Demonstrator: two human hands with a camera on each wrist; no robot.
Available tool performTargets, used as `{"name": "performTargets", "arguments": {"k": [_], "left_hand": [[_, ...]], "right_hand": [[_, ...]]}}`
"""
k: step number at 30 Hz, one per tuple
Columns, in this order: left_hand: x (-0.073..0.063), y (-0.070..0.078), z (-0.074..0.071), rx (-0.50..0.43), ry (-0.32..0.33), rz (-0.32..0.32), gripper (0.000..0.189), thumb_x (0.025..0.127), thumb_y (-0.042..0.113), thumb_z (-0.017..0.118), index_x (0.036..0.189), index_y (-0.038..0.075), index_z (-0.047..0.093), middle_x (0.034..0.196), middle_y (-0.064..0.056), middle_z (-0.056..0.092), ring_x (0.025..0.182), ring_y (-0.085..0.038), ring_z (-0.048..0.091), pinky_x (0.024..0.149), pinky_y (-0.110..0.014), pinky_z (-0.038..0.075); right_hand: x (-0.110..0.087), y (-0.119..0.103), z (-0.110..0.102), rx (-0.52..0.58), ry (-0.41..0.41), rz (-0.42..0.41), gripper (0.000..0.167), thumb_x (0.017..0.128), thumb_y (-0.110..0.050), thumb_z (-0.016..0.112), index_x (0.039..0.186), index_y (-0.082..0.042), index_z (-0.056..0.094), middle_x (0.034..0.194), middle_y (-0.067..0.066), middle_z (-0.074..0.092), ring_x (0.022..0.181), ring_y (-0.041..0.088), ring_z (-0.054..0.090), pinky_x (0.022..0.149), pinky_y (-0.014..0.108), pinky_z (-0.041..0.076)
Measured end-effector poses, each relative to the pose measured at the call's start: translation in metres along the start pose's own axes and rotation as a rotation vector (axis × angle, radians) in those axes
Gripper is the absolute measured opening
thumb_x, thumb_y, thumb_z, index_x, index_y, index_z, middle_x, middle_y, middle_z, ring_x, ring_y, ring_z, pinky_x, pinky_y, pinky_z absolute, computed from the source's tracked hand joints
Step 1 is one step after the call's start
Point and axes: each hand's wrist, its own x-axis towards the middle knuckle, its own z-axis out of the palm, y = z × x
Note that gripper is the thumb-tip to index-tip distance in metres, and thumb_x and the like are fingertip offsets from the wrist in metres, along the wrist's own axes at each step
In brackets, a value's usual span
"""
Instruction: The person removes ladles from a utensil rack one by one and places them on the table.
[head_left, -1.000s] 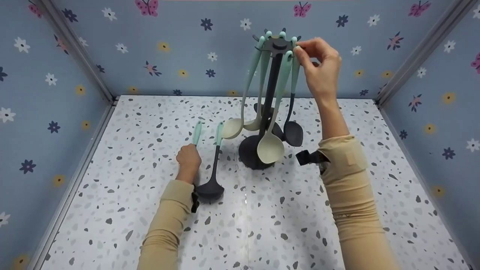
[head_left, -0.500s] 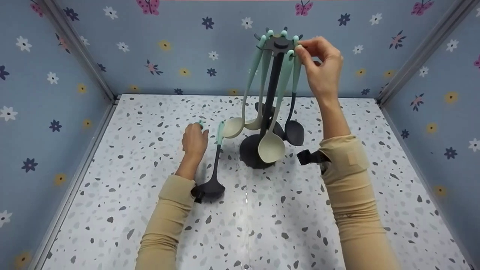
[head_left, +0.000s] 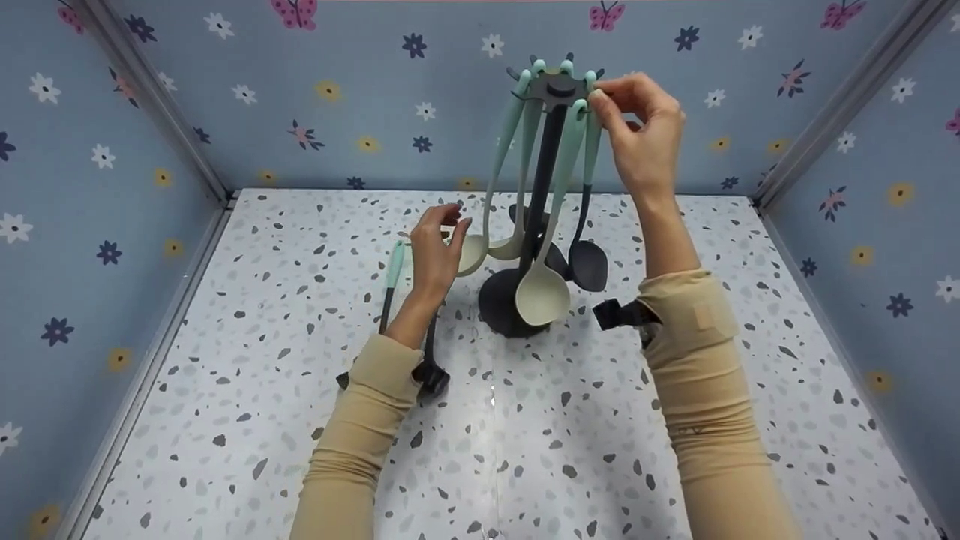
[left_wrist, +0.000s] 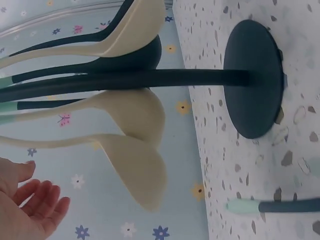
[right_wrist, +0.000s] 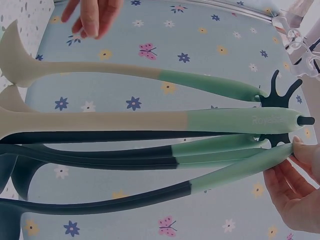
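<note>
Because the dark utensil (head_left: 589, 266) hangs close to upright at the right side of the stand (head_left: 499, 304), its long axis runs downward from the right hand (head_left: 645, 135), whose grip is a pinch of thumb and finger at the very top of the mint handle (right_wrist: 235, 169). That relation is likely what any next move depends on: the utensil lies below and slightly left of the grip, held at one end, so a small turn of the fingers would probably carry its head a long way.

The right hand is clearly the nearer one. The left hand (head_left: 436, 251) is on the other side of the stand, low above the tabletop (head_left: 600, 435), its fingers loosely curved around nothing, closest to the left cream ladle (head_left: 472, 256).

From the head view, the left hand overlaps that ladle's bowl; the left wrist view shows a gap between its fingers and the ladle, and nothing in the palm. The right wrist view shows the pinched handle end beside the stand's hooked top (right_wrist: 272, 100), though whether it sits on a hook cannot be told. Only the head view takes in both utensils lying on the tabletop, one left utensil (head_left: 394, 270) and one right utensil (head_left: 430, 337), the latter partly behind the left arm.
</note>
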Motion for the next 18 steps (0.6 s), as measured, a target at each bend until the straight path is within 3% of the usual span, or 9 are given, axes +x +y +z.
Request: {"name": "performTargets", "arguments": {"k": [5,8,18], "left_hand": [[0.006,0.003,0.013,-0.146,0.007,0.023,0.021,0.083,0.006,0.062,0.101,-0.004,0.06,0.092,-0.014,0.058,0.087,-0.02,0.057,0.07,-0.028,0.048],[0.01,0.004,0.021,-0.21,0.008,0.017,0.022,0.082,0.004,0.063,0.102,-0.005,0.059,0.093,-0.016,0.058,0.088,-0.024,0.058,0.07,-0.032,0.049],[0.013,0.001,0.031,-0.302,-0.054,-0.034,0.019,0.085,0.0,0.057,0.103,-0.004,0.06,0.092,-0.013,0.062,0.085,-0.016,0.06,0.067,-0.025,0.049]], "right_hand": [[0.0,0.001,0.0,-0.019,-0.006,-0.028,0.004,0.08,-0.003,0.064,0.082,0.0,0.066,0.075,0.006,0.062,0.066,0.015,0.053,0.056,0.019,0.042],[0.001,0.0,0.0,0.001,-0.005,0.012,0.003,0.08,-0.003,0.064,0.082,-0.001,0.066,0.076,0.006,0.062,0.068,0.015,0.053,0.059,0.019,0.043],[0.0,0.0,0.0,-0.004,-0.002,0.016,0.006,0.08,-0.004,0.064,0.083,0.001,0.066,0.076,0.006,0.062,0.068,0.015,0.053,0.059,0.019,0.043]]}}
